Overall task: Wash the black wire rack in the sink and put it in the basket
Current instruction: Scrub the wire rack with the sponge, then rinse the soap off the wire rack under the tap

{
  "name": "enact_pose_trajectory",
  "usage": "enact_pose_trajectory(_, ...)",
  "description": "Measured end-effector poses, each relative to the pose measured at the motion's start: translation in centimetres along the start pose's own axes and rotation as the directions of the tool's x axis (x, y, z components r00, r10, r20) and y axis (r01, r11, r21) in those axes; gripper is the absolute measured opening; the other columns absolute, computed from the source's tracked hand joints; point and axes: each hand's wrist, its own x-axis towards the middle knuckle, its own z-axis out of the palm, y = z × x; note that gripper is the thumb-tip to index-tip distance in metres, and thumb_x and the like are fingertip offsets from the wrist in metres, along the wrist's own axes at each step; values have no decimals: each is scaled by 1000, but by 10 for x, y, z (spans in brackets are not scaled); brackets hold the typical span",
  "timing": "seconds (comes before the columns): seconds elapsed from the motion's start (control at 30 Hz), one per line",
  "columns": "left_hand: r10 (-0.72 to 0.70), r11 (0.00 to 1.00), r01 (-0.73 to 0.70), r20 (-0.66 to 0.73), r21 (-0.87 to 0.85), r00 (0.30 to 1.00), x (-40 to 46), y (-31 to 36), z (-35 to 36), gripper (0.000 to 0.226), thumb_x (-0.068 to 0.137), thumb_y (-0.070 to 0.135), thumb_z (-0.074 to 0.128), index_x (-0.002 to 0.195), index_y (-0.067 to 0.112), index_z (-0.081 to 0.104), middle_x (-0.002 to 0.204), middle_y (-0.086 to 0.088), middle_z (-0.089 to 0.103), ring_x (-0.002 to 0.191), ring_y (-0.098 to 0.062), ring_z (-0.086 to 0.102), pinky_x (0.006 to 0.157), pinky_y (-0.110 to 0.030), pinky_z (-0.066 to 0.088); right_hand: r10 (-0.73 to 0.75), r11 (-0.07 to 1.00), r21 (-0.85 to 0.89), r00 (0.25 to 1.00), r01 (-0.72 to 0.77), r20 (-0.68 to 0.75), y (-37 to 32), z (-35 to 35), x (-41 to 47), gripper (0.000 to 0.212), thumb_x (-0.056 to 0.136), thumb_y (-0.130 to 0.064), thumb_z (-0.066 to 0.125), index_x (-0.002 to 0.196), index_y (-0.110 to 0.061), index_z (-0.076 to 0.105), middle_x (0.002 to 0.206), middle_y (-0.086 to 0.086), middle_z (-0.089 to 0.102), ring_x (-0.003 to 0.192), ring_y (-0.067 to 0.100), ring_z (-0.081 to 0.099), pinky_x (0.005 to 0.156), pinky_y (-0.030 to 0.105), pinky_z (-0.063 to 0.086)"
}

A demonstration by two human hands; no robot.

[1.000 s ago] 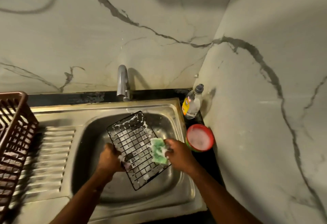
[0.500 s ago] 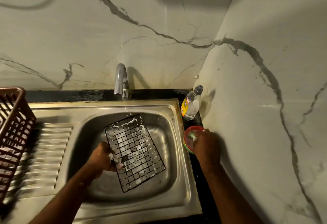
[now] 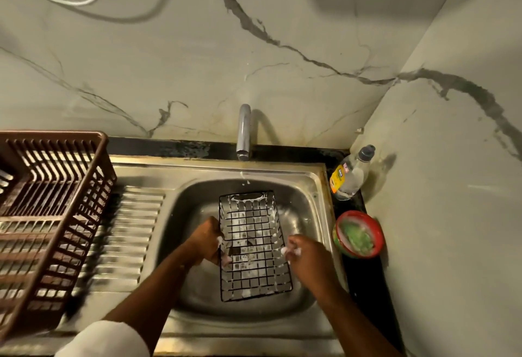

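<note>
the soapy black wire rack (image 3: 252, 243) stands in the sink (image 3: 316, 184) with its long side running away from the person, the left hand (image 3: 207, 243) holding its left edge, the right hand (image 3: 306, 255) curled at its right edge, and the basket (image 3: 56, 204) far left.

Steel, wire, plastic and marble-look wall

The sink (image 3: 319, 187) is brushed stainless steel with a dull sheen and a ribbed drainboard; the black wire rack (image 3: 254, 246) is thin metal mesh flecked with white foam; the basket (image 3: 93, 181) is brown slatted plastic; the tap (image 3: 244, 130) is glossy chrome; the walls are smooth, veined, marble-like panels
</note>
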Motion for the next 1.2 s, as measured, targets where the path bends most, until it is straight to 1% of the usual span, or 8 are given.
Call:
enact_pose_trajectory(0.17,-34,999,34,2,12,999,24,-15,-10,21,98,-7,53,115,3,46,103,-21,61,74,-38,71,50,-41,60,105,977,-191,993,-93,51,-4,35,10,20,95,-35,65,112,-25,69,108,-7,74,100,14,69,72,20,41)
enact_pose_trajectory(0.27,-51,999,50,23,5,998,32,-20,-12,28,99,-10,46,121,6,47,117,-27,58,86,-47,72,54,-47,62,143,971,-197,989,-131,46,-2,46,14,15,96,-29,63,109,-25,70,105,-8,74,88,10,65,58,14,33)
enact_pose_trajectory(0.43,-58,997,57,22,52,998,54,-28,-9,30,97,-13,41,118,8,44,109,-23,56,85,-43,71,65,-59,62,183,976,-138,980,-171,78,8,67,23,14,96,-26,65,110,-26,70,105,-8,74,82,6,63,62,13,43)
enact_pose_trajectory(0.6,-70,993,73,-33,93,997,68,-31,-6,23,99,-3,49,107,18,47,109,-18,56,91,-44,72,70,-62,62,225,969,-121,971,-215,80,19,87,30,13,95,-26,67,107,-27,68,102,-6,74,86,10,68,79,30,60)
enact_pose_trajectory(0.8,-59,984,62,-20,168,998,82,-40,-7,31,95,-9,50,114,15,46,111,-14,54,89,-37,70,67,-56,63,236,968,-103,968,-227,83,26,103,32,20,97,-23,65,117,-21,67,109,-4,73,91,12,68,79,26,58)
enact_pose_trajectory(0.97,-30,957,47,-65,286,997,91,-48,-7,30,97,-2,54,123,11,48,108,-9,55,83,-21,65,54,-32,59,249,965,-104,964,-240,88,26,109,35,20,95,-22,67,115,-21,67,109,-2,73,93,17,70,82,34,60)
enact_pose_trajectory(1.07,-21,954,37,-56,297,998,94,-52,-6,28,97,-2,55,121,11,47,108,-10,56,83,-21,64,60,-35,62,250,966,-97,964,-241,93,29,110,36,15,94,-22,68,108,-23,68,104,-2,74,90,16,69,82,34,60)
enact_pose_trajectory(1.2,-25,960,45,-73,278,997,100,-58,-5,23,101,-3,46,121,8,47,101,-9,54,74,-20,62,47,-27,57,248,967,-92,962,-238,114,29,110,36,14,95,-24,67,109,-23,67,102,-5,73,88,13,68,80,29,59)
